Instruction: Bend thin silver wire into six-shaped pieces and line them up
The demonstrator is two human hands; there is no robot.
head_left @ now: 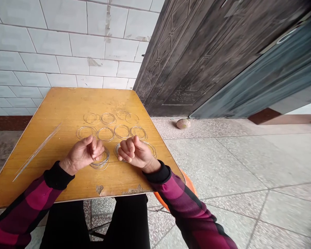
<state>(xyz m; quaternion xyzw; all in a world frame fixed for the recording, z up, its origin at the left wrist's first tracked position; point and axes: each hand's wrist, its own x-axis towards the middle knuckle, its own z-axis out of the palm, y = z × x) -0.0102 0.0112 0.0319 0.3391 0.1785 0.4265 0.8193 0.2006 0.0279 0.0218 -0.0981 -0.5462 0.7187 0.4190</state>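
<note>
Yellow table (75, 188) is bearing wire coils (105, 141) towards twelve o'clock, presumably spaced against tangling. Left hand (83, 153) and right hand (137, 153) are partly covering nearer coils (100, 166), fingers curling inward (I cannot tell whether pinching wire). Straight wires (37, 151) are lying at nine o'clock.

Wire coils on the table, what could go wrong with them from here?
Tangling: the wire coils lie close together, so one might snag its neighbour if moved.
Pricking: the left hand and right hand are bare, and any sharp wire end could scratch them.
Spilling: the straight wires lie loose toward the left side of the table; a sleeve might sweep them off.
</note>
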